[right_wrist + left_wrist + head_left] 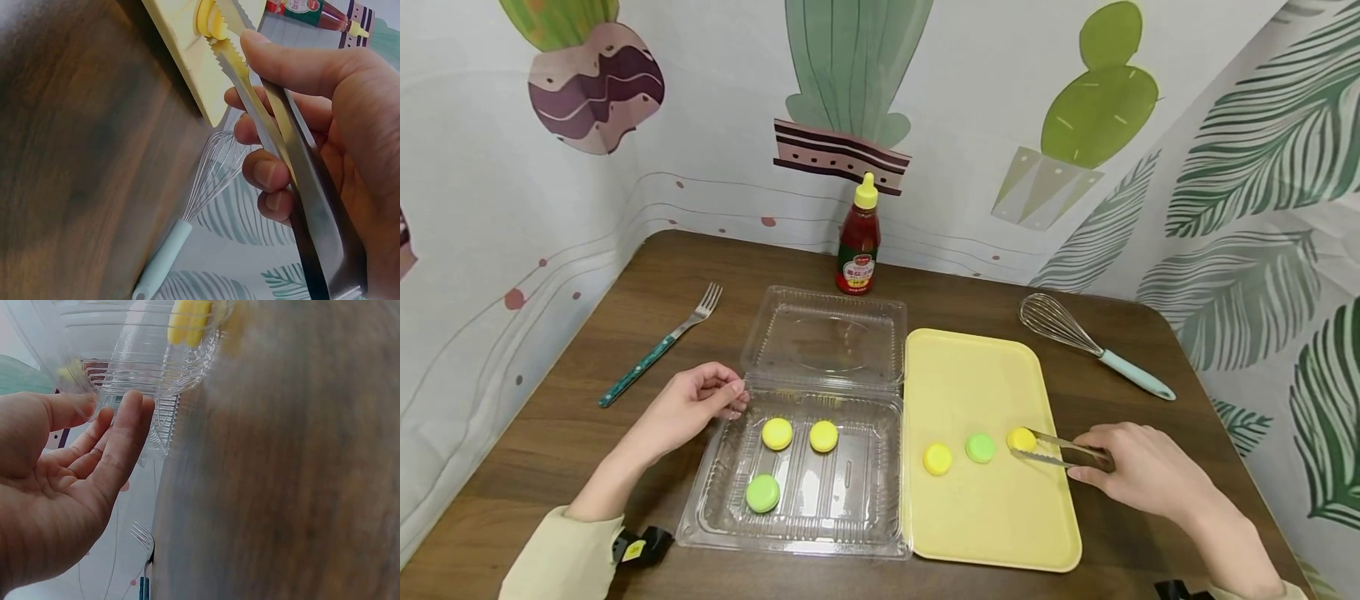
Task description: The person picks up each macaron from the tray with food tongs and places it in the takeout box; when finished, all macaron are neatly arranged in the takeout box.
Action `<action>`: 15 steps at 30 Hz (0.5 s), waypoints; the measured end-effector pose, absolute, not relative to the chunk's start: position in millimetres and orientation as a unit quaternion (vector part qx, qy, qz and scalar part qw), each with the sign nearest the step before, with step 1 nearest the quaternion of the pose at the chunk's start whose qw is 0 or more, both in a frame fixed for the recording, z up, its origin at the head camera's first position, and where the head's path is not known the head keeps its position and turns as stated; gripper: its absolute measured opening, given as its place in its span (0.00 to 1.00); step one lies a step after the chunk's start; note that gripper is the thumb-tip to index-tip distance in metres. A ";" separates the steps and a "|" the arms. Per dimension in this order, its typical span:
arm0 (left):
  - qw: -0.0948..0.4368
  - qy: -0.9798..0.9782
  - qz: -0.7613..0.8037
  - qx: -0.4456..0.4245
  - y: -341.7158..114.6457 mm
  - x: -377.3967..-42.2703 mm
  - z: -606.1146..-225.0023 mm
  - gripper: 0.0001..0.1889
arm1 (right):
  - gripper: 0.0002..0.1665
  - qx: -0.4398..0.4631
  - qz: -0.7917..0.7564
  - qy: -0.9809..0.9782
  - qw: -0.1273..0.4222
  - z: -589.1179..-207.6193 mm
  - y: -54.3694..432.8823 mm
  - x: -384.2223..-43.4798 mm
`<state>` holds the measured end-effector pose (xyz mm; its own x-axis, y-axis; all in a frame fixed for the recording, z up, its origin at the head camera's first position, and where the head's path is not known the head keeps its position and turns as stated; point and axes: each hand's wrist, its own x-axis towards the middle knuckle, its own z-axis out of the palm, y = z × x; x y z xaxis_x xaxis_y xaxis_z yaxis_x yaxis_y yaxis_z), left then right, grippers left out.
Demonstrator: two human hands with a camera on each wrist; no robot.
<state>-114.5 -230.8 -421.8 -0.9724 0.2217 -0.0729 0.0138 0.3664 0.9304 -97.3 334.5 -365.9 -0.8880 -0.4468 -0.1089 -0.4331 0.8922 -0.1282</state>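
R grip (1138,462) clamped on metal tongs (312,194); long axis approx. crosswise, tips pointing L, away from palm. Tips reach either side of a yellow macaron (1020,439) just L of R grip, lying flat on yellow tray (977,517); can't tell if they squeeze it. Further L of R grip, same tray: green macaron (981,448), then 2nd yellow macaron (937,459). L grip (700,398): thumb & fingers pinched on rim of clear clamshell container (797,546), which opens out R of it, w/ 3 macarons inside. Whisk (1131,372) beyond R grip, handle angled near-R. Fork (658,350) beyond L grip, tines away. Ketchup bottle (857,254) upright btwn & beyond both grips.
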 end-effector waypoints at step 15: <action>0.093 0.819 0.561 0.074 -230.9 -113.9 -421.2 0.09 | 0.16 -0.227 -0.043 0.968 0.103 -356.0 328.1 -103.1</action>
